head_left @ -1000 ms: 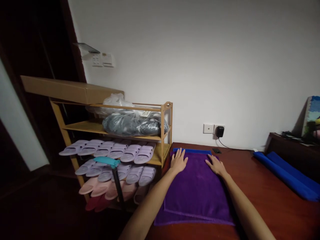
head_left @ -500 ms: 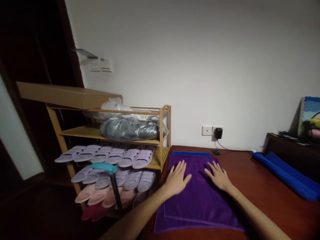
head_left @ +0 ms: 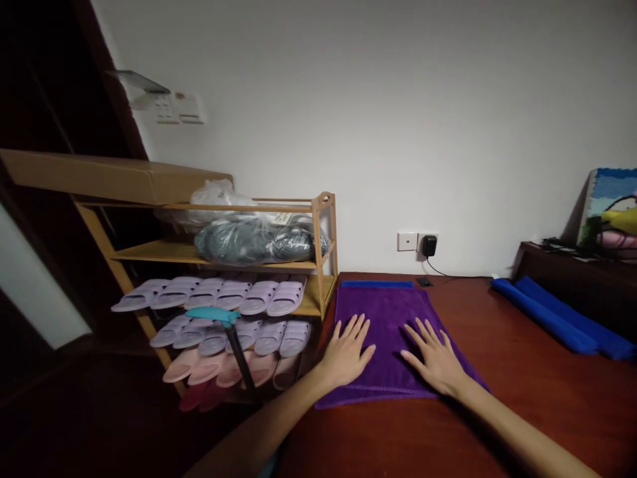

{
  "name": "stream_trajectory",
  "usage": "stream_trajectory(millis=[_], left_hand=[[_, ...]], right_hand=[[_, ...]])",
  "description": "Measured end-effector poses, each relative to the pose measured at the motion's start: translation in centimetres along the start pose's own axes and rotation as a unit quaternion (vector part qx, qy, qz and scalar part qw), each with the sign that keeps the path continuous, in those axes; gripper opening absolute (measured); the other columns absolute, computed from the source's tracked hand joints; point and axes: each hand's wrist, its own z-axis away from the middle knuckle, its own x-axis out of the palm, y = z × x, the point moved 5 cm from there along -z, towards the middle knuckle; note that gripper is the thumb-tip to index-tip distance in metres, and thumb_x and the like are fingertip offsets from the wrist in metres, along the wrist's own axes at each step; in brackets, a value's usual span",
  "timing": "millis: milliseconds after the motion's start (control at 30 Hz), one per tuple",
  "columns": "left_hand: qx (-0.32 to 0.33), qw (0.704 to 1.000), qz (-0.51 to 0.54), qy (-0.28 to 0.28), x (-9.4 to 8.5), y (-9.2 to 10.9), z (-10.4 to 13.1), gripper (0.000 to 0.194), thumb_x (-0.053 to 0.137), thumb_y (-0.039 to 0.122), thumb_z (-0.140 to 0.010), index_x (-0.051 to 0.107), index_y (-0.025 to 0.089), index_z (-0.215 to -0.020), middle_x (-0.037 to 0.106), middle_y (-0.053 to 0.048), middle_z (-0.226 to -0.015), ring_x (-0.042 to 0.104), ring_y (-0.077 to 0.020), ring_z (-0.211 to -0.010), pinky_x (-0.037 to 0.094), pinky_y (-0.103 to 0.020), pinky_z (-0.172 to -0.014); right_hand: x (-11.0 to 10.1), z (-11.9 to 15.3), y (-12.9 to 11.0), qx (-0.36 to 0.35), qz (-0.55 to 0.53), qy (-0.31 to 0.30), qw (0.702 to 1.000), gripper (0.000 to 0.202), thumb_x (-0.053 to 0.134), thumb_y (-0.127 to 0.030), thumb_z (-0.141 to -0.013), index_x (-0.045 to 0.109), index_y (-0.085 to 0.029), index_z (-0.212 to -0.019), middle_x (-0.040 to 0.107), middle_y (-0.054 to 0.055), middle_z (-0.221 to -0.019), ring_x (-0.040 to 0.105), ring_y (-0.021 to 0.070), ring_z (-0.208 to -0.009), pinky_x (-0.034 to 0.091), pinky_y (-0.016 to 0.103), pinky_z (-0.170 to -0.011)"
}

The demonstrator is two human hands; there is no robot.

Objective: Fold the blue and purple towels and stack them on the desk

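Observation:
A purple cloth [head_left: 381, 362] lies flat on the reddish-brown table, with a second purple layer showing along its front and right edges. My left hand [head_left: 346, 352] rests palm down on the cloth's left part, fingers spread. On the right part lies my right hand [head_left: 434, 355], also flat with fingers apart. Neither hand grips anything. A strip of blue cloth [head_left: 378, 284] shows beyond the purple cloth's far edge. Whether it runs on beneath the purple cloth is hidden.
On the left a wooden rack [head_left: 318, 226] bears rows of slippers [head_left: 259, 299], plastic-wrapped bundles [head_left: 233, 242] and a cardboard box [head_left: 114, 179]. Folded blue cloths [head_left: 547, 315] lie at the table's right. A black plug adapter [head_left: 428, 246] sits in the wall, its cord trailing along the table's back.
Both hands have slid toward the table's front edge relative to the cloth, staying flat and spread. The camera view has tilted down and shifted slightly, so the surroundings sit higher in the picture.

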Motion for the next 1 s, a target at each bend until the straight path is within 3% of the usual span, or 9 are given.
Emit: stream_trajectory(millis=[133, 300, 633, 867, 1000], left_hand=[[0.004, 1.000, -0.001, -0.004, 1.4, -0.2, 0.4, 0.064, 0.028, 0.063, -0.091, 0.030, 0.029, -0.146, 0.024, -0.003, -0.153, 0.015, -0.0272, -0.142, 0.009, -0.051, -0.113], [0.014, 1.000, -0.007, -0.018, 2.3, -1.7, -1.5, 0.066, 0.027, 0.064, -0.091, 0.029, 0.029, -0.146, 0.023, -0.003, -0.154, 0.014, -0.0255, -0.142, 0.006, -0.051, -0.112], [0.002, 0.999, -0.005, -0.036, 2.0, -5.5, -5.7, 0.061, 0.033, 0.061, -0.091, 0.030, 0.032, -0.145, 0.022, 0.000, -0.154, 0.014, -0.0223, -0.142, 0.005, -0.045, -0.113], [-0.010, 0.998, -0.004, -0.057, 1.9, -6.0, -6.5, 0.062, 0.034, 0.062, -0.090, 0.029, 0.034, -0.145, 0.020, 0.003, -0.154, 0.014, -0.0223, -0.142, 0.002, -0.044, -0.113], [-0.024, 0.997, -0.004, -0.076, 2.1, -6.1, -7.3, 0.065, 0.037, 0.065, -0.087, 0.034, 0.032, -0.143, 0.024, 0.000, -0.153, 0.016, -0.0254, -0.141, 0.005, -0.048, -0.112]], right_hand=[[1.2, 1.0, 0.2, 0.012, 0.003, -0.032, 0.999, 0.073, 0.022, -0.073, -0.085, 0.023, -0.035, -0.147, 0.010, 0.002, -0.155, 0.001, 0.0284, -0.142, 0.011, 0.058, -0.109], [1.4, -1.1, 0.5, 0.026, 0.010, -0.044, 0.999, 0.077, 0.018, -0.075, -0.084, 0.022, -0.032, -0.148, 0.012, 0.005, -0.155, 0.001, 0.0285, -0.142, 0.010, 0.059, -0.108], [2.2, -6.4, 0.5, 0.033, 0.016, -0.039, 0.999, 0.080, 0.015, -0.077, -0.083, 0.022, -0.032, -0.148, 0.013, 0.007, -0.155, 0.003, 0.0305, -0.142, 0.012, 0.060, -0.106], [2.5, -7.4, 0.6, 0.034, -0.001, -0.043, 0.999, 0.079, 0.016, -0.077, -0.083, 0.024, -0.032, -0.147, 0.014, 0.006, -0.155, 0.005, 0.0298, -0.141, 0.011, 0.061, -0.106], [1.9, -7.4, 1.8, 0.047, -0.017, -0.035, 0.998, 0.072, 0.007, -0.072, -0.087, 0.024, -0.034, -0.146, 0.016, 0.002, -0.155, 0.007, 0.0250, -0.142, 0.010, 0.055, -0.109]])
